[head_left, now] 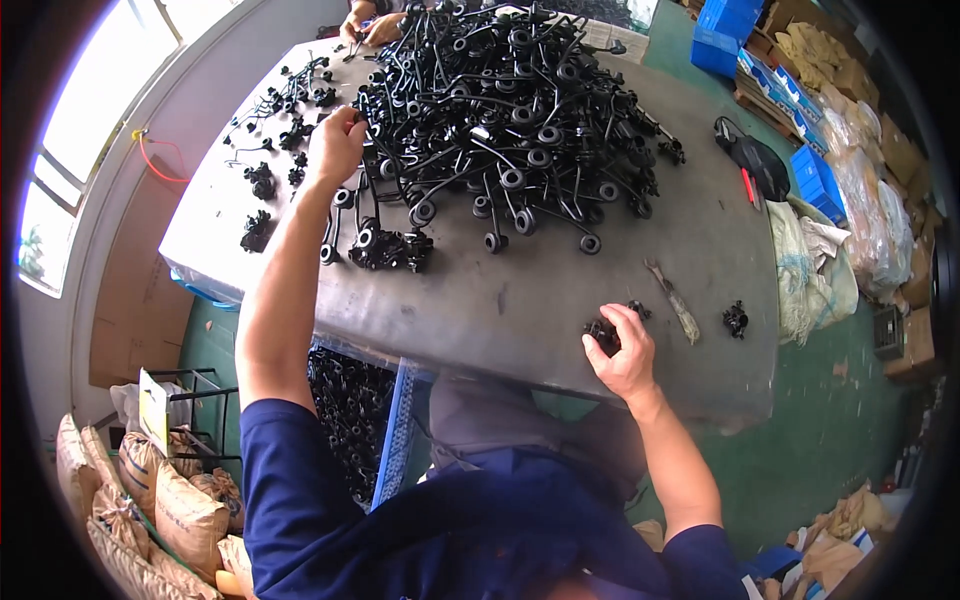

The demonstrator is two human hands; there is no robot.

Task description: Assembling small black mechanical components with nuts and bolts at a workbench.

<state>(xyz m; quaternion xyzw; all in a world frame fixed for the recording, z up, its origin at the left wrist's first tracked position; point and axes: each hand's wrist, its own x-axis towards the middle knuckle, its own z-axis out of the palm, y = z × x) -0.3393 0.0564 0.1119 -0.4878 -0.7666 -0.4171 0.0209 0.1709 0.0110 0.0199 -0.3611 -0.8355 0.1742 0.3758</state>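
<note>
A big heap of black rod-like parts with ring-shaped ends (pixel 500 110) covers the far middle of the grey table (pixel 480 310). My left hand (pixel 337 150) reaches to the heap's left edge, its fingers closed at a dark piece that mostly blends into the pile. Near the table's front right, my right hand (pixel 624 356) curls round a small black part (pixel 601 334). Another small black part (pixel 638 310) lies just beyond those fingers. A dense black cluster (pixel 393 250) rests in front of the heap.
Across the table, another person's hands (pixel 375 30) handle black pieces. Small black clusters (pixel 260 180) lie along the left side. A wrapped, stick-like tool (pixel 673 303) and a lone black part (pixel 736 320) are at the right. Below the table edge, a blue crate (pixel 393 435) holds black parts.
</note>
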